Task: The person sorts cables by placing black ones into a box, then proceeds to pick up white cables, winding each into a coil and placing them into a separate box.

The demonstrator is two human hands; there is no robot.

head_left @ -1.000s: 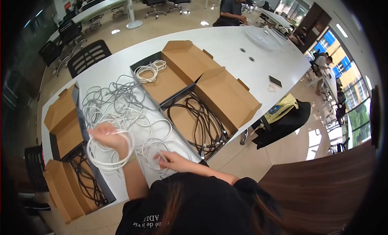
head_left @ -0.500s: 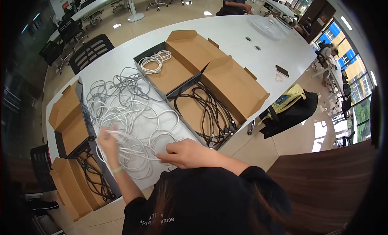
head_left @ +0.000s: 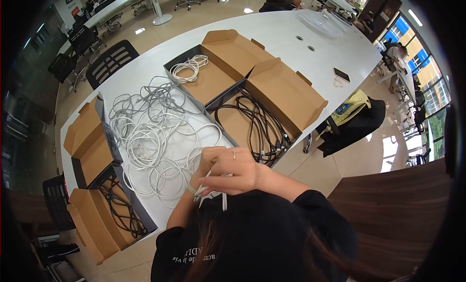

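Observation:
My left hand [head_left: 210, 157] and my right hand [head_left: 236, 169] are close together at the table's near edge, in front of my chest. My right hand is closed on a white cable [head_left: 224, 202], with strands showing below its fingers. Partly hidden behind it, my left hand is curled on the same cable. Beyond them lies a tangled pile of white cables [head_left: 145, 145], with grey cables [head_left: 158, 98] at its far end. Whether the held strands are free of the pile cannot be seen.
Open cardboard boxes flank the pile: one holds a white cable coil [head_left: 189, 68], another black cables [head_left: 257, 124], and a left one more black cables [head_left: 121, 207]. A phone [head_left: 341, 75] lies right on the white table [head_left: 272, 38]. A bag [head_left: 352, 119] hangs at the right; people sit farther off.
My left hand has moved right and toward me, from over the pile to beside my right hand. My right hand has turned and risen slightly, and the held strands have left the pile's near side.

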